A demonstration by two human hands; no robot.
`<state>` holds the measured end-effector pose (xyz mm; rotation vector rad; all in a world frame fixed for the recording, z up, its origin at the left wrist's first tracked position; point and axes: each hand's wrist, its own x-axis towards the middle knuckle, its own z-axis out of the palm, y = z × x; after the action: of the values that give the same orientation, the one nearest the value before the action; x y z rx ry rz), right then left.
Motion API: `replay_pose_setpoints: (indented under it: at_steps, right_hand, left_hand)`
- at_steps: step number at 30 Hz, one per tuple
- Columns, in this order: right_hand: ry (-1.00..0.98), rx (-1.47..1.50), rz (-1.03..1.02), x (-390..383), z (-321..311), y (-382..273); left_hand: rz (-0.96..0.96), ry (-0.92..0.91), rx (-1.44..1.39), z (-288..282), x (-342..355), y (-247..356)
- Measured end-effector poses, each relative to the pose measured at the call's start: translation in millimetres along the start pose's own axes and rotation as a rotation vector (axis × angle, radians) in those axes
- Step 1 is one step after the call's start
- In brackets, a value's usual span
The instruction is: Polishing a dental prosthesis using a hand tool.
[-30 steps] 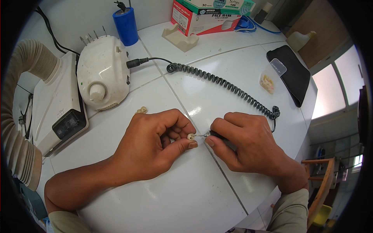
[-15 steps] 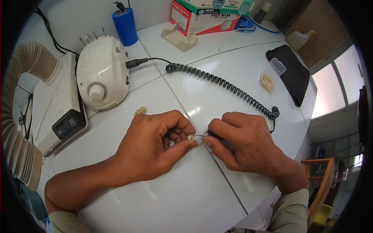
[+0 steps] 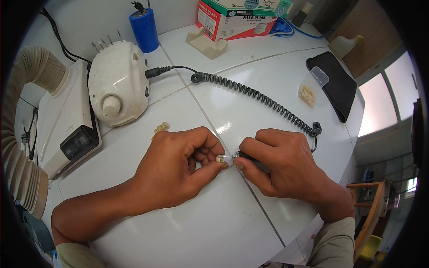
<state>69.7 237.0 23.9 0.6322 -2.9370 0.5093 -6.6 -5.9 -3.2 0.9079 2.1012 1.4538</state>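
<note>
Between thumb and fingers, my left hand pinches a small cream dental crown that has a hole in it. My right hand is closed round a dark rotary handpiece, and its thin metal bur reaches left to the crown. The fingers hide most of the handpiece. A coiled black cord runs from behind my right hand to the white drill control unit. Just beyond my left hand lies a cream row of tooth-shaped pieces, partly covered by the hand.
A white dust-collector box with a ribbed hose stands at the left. Farther back are a blue cylinder, a beige holder and face mask boxes. A small clear container and a black pouch lie at the right.
Almost nothing differs. Both hands hold their places, and the crown seems turned very slightly against the bur.
</note>
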Motion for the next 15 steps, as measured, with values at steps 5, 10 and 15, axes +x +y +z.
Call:
replay_pose_setpoints:
  at_steps: [5,10,15]
  right_hand:
    - [-0.006,0.020,0.012,0.7,-1.4,0.3]
    - [-0.008,0.007,0.001,1.1,-0.6,0.1]
    - [0.026,0.033,0.007,0.8,0.0,-2.3]
  left_hand:
    - [-0.005,0.002,0.021,-1.0,-0.9,-0.3]
    - [0.014,0.007,0.025,0.7,-0.9,-2.6]
    - [0.031,0.010,0.040,0.9,-0.5,-2.0]
